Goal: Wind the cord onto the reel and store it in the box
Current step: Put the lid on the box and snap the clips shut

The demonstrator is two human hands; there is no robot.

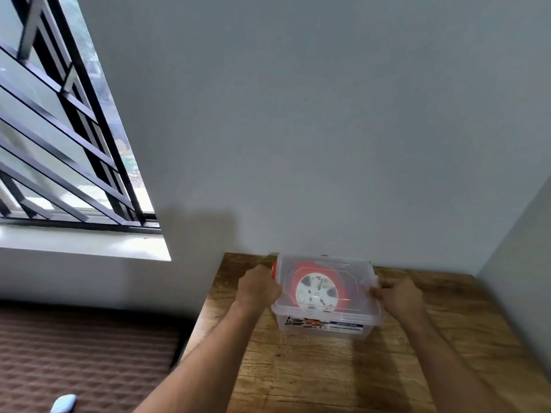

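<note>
Reel (318, 289) is inside the clear box (325, 323), red flanges and white hub visible through the lid (328, 263); I can't make out the cord itself through the plastic. Box sits on the counter (298, 368), back edge touching or nearly touching the wall (298, 114).

My left hand (258, 289) is curled into a near-fist against the box's left side, at the red latch (273, 269). My right hand (398, 298) is curled the same way on the box's right edge, fingers pinching the lid rim or the latch there; exact contact is blurred, can't tell which.

Judgement: winding is done, this is the lid-closing step. To do it well: press both sides down evenly so the lid seats flat, then snap each latch fully. Check the reel isn't riding high against the lid and no cord is caught under the rim.

Around the box: counter near side is bare wood, nothing blocking my arms. Left of the box, past the counter edge, a brown textured mat (83, 353) with a pale object (64, 403) on it. Further up-left, a barred window (59, 129). Wall behind the box limits room at the rear edge.
</note>
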